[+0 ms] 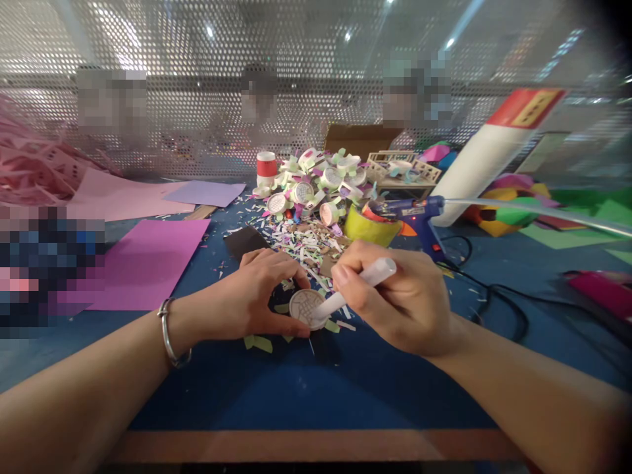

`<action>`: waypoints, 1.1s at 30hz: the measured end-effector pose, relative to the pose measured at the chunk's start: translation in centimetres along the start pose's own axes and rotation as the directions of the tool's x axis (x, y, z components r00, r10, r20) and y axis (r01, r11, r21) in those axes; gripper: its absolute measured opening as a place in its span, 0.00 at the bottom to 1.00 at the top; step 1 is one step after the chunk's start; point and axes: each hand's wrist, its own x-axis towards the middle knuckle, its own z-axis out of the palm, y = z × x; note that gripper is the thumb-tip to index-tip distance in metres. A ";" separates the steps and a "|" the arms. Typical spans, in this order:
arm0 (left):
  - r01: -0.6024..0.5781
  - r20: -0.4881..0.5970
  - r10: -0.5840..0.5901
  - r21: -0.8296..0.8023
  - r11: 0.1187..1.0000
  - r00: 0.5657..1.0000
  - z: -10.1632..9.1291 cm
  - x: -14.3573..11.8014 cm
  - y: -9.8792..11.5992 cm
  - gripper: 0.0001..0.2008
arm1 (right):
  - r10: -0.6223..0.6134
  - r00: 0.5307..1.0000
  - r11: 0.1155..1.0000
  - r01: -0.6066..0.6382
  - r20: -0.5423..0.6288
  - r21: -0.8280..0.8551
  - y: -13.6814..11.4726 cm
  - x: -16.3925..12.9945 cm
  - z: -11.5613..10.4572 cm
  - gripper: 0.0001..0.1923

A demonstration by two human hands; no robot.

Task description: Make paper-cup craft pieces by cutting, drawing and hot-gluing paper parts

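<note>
My left hand grips a cut-down paper cup base between thumb and fingers. Dark lines form a pattern on its round top, and pale green paper tabs stick out around it. In my right hand is a thick white marker pen, slanted with its lower end at the right part of the round top. The exact tip is hard to make out. Just beyond my hands, a heap of similar cup bases with paper tabs stands among paper scraps.
A blue glue gun rests on a yellow roll, its black cable trailing right. A long white tube leans behind it. Magenta paper lies left, near a stack of red-and-white paper cups. Perforated metal rises behind.
</note>
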 end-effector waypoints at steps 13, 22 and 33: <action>-0.028 -0.034 0.028 0.006 1.000 0.999 0.1 -0.1 -0.3 0.25 | 0.001 1.000 1.000 -0.001 0.010 -0.016 0.0 0.0 -0.3 0.14; -0.048 -0.054 0.049 0.024 0.999 0.997 0.1 -0.1 -0.6 0.25 | 0.038 0.999 0.998 -0.038 -0.008 0.042 -0.5 0.0 -0.1 0.13; -0.026 -0.015 0.027 0.054 0.998 1.000 0.0 -0.2 -0.5 0.28 | 0.031 0.999 0.997 -0.030 -0.016 0.070 -0.3 0.0 0.2 0.13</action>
